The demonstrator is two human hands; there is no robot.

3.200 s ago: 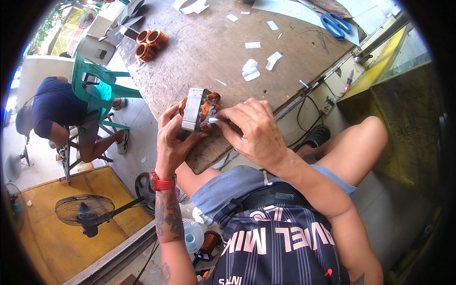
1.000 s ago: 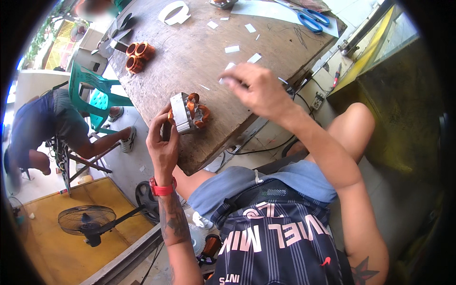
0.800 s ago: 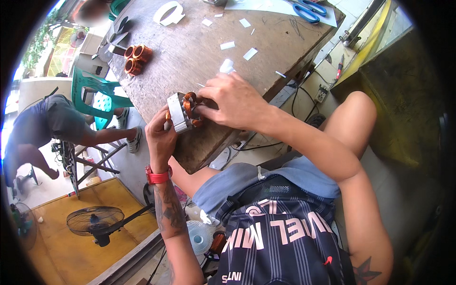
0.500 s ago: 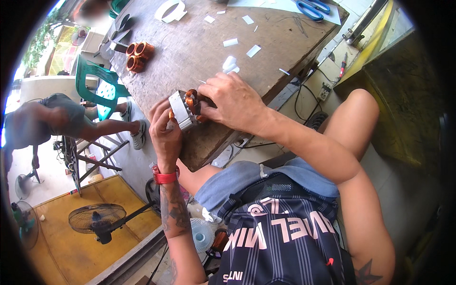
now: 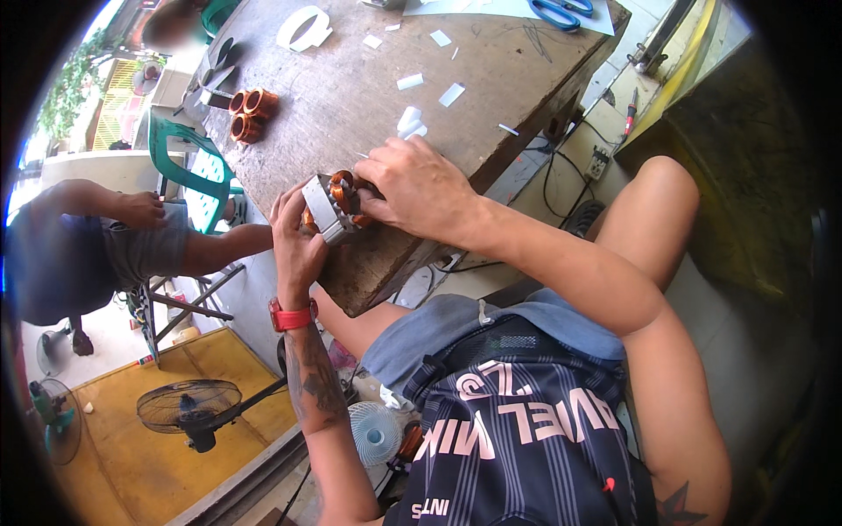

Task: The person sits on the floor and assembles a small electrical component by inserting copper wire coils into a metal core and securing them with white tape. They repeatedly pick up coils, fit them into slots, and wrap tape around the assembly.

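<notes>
A motor stator (image 5: 323, 207), a silvery metal core with copper coils, is held just over the near left corner of the wooden table. My left hand (image 5: 296, 244) grips its left side, with a red watch on the wrist. My right hand (image 5: 417, 188) is closed at the coil end on the right, fingers curled and thumb against the copper coil (image 5: 342, 188). What its fingertips pinch is partly hidden. A thin white sliver shows beside the right index finger; whether it is held cannot be made out.
On the wooden table (image 5: 324, 105) lie spare copper coils (image 5: 250, 114), a white paper ring (image 5: 303, 28), cut white slips (image 5: 452, 94) and blue scissors (image 5: 560, 12). A person (image 5: 79, 237) stands at left near a green chair (image 5: 180, 167). A black fan (image 5: 191, 406) sits lower left.
The view has shifted slightly. My left fingers have shifted their grip on the stator, and the right hand stays at the coils. The person at left has moved, an arm now showing in front.
</notes>
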